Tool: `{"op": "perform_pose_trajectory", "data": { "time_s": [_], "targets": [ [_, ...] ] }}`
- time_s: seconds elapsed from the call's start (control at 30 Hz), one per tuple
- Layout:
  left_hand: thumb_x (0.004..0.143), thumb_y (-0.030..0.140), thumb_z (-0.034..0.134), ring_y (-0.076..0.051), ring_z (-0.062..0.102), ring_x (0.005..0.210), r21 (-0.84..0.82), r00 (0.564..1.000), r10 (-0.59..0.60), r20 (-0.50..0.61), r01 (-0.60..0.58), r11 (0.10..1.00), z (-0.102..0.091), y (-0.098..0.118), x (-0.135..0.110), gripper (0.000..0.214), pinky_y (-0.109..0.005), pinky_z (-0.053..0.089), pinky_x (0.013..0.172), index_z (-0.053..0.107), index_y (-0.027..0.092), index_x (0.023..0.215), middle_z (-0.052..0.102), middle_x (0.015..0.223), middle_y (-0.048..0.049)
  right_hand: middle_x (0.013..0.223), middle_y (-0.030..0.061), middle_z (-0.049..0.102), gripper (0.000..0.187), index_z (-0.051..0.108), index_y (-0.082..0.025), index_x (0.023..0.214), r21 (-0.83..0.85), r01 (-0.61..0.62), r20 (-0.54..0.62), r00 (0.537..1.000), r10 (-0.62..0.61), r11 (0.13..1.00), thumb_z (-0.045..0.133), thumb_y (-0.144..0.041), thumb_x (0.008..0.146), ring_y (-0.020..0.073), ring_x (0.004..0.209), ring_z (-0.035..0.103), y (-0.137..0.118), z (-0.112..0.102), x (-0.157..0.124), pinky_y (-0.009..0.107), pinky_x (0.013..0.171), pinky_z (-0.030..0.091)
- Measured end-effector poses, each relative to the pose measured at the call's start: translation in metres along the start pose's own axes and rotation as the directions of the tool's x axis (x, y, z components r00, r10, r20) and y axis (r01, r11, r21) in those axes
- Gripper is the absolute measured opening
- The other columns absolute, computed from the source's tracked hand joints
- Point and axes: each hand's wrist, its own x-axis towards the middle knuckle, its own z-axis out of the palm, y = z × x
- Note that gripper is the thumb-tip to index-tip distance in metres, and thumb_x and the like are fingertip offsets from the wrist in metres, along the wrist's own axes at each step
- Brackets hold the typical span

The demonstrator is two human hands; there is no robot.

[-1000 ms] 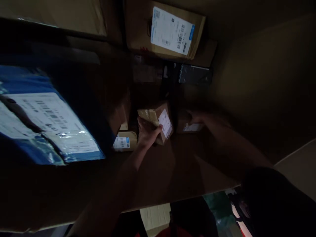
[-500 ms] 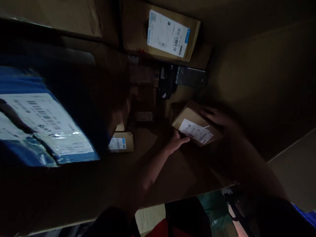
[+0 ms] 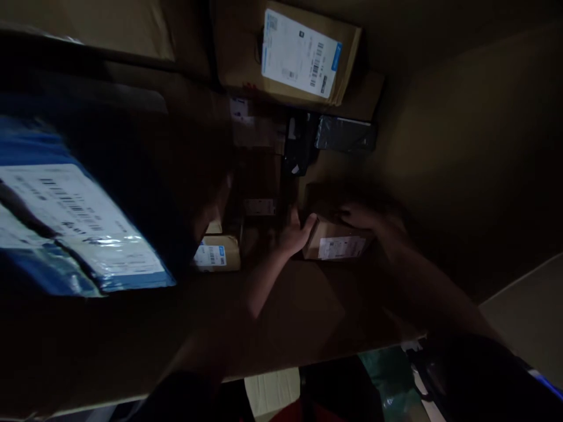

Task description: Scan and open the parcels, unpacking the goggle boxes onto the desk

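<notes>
A small cardboard box (image 3: 335, 245) with a white label lies low in a dim space among parcels. My left hand (image 3: 295, 232) grips its left end, fingers curled round the edge. Over the box's top right corner rests my right hand (image 3: 367, 215), dark and blurred, pressing on the box. Left of my hands sits a small brown parcel (image 3: 218, 253) with a blue-and-white label.
A blue plastic parcel (image 3: 74, 223) with a large white label fills the near left. A big cardboard box (image 3: 294, 55) with a shipping label stands at the back, a black wrapped packet (image 3: 345, 133) below it. A cardboard wall (image 3: 461, 146) closes the right.
The labelled box has come down from a tilted, lifted pose to lie flatter and lower. My left hand has slid to its left end. A second ago that hand held another small box further left.
</notes>
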Motion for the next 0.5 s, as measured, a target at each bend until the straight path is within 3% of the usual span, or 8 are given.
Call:
{"op": "perform_pose_trajectory", "data": {
  "time_s": [0.1, 0.17, 0.23, 0.33, 0.43, 0.5],
  "targets": [
    [0.11, 0.059, 0.044, -0.029, 0.052, 0.154, -0.214, 0.994, -0.11, -0.017, 0.104, 0.971, 0.057, 0.002, 0.009, 0.061, -0.042, 0.045, 0.123, 0.051, 0.025, 0.161, 0.06, 0.16, -0.0115, 0.16, 0.0091, 0.061, 0.061, 0.059, -0.026, 0.159, -0.029, 0.019, -0.19, 0.982, -0.025, 0.999, 0.063, -0.042, 0.101, 0.031, 0.146, 0.06, -0.004, -0.025, 0.032, 0.048, 0.122, 0.05],
    [0.11, 0.055, 0.045, -0.029, 0.048, 0.157, -0.24, 0.993, -0.117, -0.025, 0.108, 0.965, 0.077, 0.002, 0.018, 0.067, -0.043, 0.043, 0.127, 0.038, 0.024, 0.169, 0.051, 0.168, -0.0123, 0.167, 0.0115, 0.052, 0.076, 0.043, -0.024, 0.17, -0.083, -0.016, -0.4, 0.916, -0.019, 0.996, 0.066, -0.041, 0.099, 0.0329, 0.154, 0.051, -0.004, -0.054, 0.065, 0.053, 0.126, 0.046],
    [0.108, 0.049, 0.052, -0.03, 0.048, 0.157, -0.161, 0.992, -0.044, -0.12, 0.024, 0.987, 0.071, 0.004, 0.038, 0.068, -0.044, 0.041, 0.129, 0.036, 0.02, 0.168, 0.05, 0.168, -0.0154, 0.171, 0.0143, 0.045, 0.087, 0.035, -0.022, 0.173, -0.157, -0.079, -0.552, 0.834, -0.021, 0.984, 0.071, -0.04, 0.096, 0.0357, 0.159, 0.043, -0.004, -0.083, 0.1, 0.055, 0.13, 0.041],
    [0.103, 0.039, 0.063, -0.032, 0.045, 0.157, 0.1, 0.936, 0.171, -0.309, -0.147, 0.984, 0.031, 0.016, 0.096, 0.069, -0.046, 0.038, 0.131, 0.041, 0.017, 0.164, 0.05, 0.165, -0.0178, 0.176, 0.0165, 0.034, 0.099, 0.031, -0.021, 0.173, -0.228, -0.113, -0.625, 0.779, -0.056, 0.967, 0.079, -0.049, 0.092, 0.0399, 0.163, 0.031, -0.003, -0.108, 0.142, 0.061, 0.132, 0.034],
    [0.101, 0.04, 0.067, -0.039, 0.032, 0.163, 0.28, 0.893, 0.244, -0.378, -0.141, 0.95, 0.002, 0.034, 0.16, 0.08, -0.056, 0.036, 0.13, 0.031, 0.017, 0.169, 0.039, 0.171, -0.0194, 0.179, 0.0209, 0.021, 0.103, 0.022, -0.018, 0.174, -0.216, -0.125, -0.658, 0.751, -0.05, 0.968, 0.07, -0.066, 0.097, 0.0429, 0.164, 0.021, -0.003, -0.105, 0.162, 0.067, 0.129, 0.031],
    [0.099, 0.043, 0.073, -0.045, 0.019, 0.166, 0.33, 0.89, 0.225, -0.397, -0.09, 0.94, 0.004, 0.045, 0.188, 0.093, -0.064, 0.035, 0.129, 0.022, 0.017, 0.172, 0.025, 0.178, -0.0209, 0.176, 0.0256, 0.024, 0.095, 0.023, -0.012, 0.172, -0.223, -0.154, -0.687, 0.725, -0.043, 0.963, 0.058, -0.068, 0.104, 0.043, 0.162, 0.023, -0.006, -0.095, 0.165, 0.068, 0.128, 0.027]
  ]
}}
